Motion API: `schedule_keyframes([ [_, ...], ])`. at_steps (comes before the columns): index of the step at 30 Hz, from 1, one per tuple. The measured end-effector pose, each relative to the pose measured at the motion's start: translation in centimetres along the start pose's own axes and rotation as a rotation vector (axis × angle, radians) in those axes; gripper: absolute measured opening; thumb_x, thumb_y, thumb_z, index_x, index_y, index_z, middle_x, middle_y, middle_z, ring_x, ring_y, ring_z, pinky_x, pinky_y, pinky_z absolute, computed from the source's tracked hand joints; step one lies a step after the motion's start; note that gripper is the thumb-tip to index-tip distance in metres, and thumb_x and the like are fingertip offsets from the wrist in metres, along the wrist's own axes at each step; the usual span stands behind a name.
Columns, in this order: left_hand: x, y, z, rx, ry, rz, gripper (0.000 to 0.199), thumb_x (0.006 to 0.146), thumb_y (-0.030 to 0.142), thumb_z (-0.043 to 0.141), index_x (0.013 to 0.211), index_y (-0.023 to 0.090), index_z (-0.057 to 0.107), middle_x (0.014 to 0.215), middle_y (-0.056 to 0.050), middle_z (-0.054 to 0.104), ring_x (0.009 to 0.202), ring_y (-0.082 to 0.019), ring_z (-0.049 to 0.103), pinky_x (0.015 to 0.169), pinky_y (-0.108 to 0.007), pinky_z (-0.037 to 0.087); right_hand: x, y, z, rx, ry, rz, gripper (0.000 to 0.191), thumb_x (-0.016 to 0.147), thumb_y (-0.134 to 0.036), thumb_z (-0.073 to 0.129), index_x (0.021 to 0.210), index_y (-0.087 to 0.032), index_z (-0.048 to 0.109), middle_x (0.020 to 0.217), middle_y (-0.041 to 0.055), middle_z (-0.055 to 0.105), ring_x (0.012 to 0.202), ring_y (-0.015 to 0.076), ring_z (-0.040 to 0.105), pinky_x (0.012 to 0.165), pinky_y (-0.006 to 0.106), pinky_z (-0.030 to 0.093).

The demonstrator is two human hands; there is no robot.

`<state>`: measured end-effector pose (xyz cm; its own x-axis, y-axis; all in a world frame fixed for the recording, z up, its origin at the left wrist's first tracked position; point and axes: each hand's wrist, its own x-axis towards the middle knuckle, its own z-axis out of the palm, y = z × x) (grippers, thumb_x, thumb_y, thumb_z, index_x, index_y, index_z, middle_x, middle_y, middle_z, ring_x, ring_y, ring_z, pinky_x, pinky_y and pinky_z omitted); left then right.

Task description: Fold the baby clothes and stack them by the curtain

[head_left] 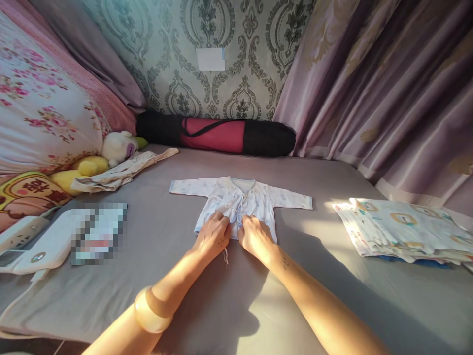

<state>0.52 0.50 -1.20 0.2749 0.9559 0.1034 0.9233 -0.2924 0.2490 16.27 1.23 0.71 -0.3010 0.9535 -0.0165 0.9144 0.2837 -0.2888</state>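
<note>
A small white baby shirt [236,197] with pale blue edging lies spread on the grey sheet [155,236], its sleeves stretched out to both sides. Thin ties show at its middle, and one loose string hangs below the hem. My left hand [214,234] is closed on the lower front of the shirt, left of the middle. Just right of it, my right hand [257,236] is closed on the lower front too. A small gap separates the two hands. The fingertips are partly hidden behind the knuckles.
Folded cloths [410,227] are stacked at the right. At the left are a power strip [22,231], a white device [55,241], a wrinkled cloth [121,172] and plush toys [116,148]. A black and red roll bag [216,135] lies along the wall.
</note>
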Motion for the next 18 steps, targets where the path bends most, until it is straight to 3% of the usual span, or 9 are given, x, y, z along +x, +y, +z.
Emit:
schedule_keyframes([
  [6,-0.1,0.8,-0.9,-0.02,0.104,0.04,0.024,0.096,0.019,0.042,0.086,0.017,0.063,0.09,-0.008,0.063,0.087,-0.021,0.059,0.077,-0.031,0.046,2.2,2.5,-1.6,0.506,-0.041,0.225,0.006,0.078,-0.024,0.056,0.073,-0.02,0.057,0.062,-0.0003,0.063,0.06,0.0147,0.059,0.053,0.022,0.036],
  [11,0.4,1.9,-1.0,-0.125,0.032,0.035,0.028,0.1,0.024,0.034,0.096,0.018,0.061,0.086,-0.006,0.062,0.081,-0.019,0.06,0.069,-0.028,0.045,2.6,2.6,-3.2,0.913,-0.051,0.212,0.02,0.081,-0.034,0.054,0.066,-0.021,0.051,0.041,-0.0076,0.045,0.037,0.0096,0.043,0.043,0.021,0.033],
  [16,0.6,2.1,-0.3,-0.08,-0.076,0.107,0.025,0.098,0.023,0.038,0.095,0.019,0.063,0.095,-0.008,0.061,0.089,-0.021,0.06,0.075,-0.03,0.047,2.8,2.3,-2.1,0.909,-0.08,0.219,0.004,0.077,-0.025,0.054,0.078,-0.021,0.055,0.052,-0.006,0.056,0.044,0.0119,0.053,0.046,0.021,0.04],
  [18,0.3,2.0,-0.2,-0.044,-0.099,0.153,0.021,0.096,0.025,0.044,0.092,0.019,0.064,0.098,-0.009,0.061,0.092,-0.023,0.059,0.079,-0.033,0.048,2.9,2.3,-1.4,0.838,-0.097,0.21,0.007,0.077,-0.022,0.054,0.083,-0.021,0.057,0.061,-0.0045,0.062,0.051,0.0127,0.058,0.051,0.022,0.044],
])
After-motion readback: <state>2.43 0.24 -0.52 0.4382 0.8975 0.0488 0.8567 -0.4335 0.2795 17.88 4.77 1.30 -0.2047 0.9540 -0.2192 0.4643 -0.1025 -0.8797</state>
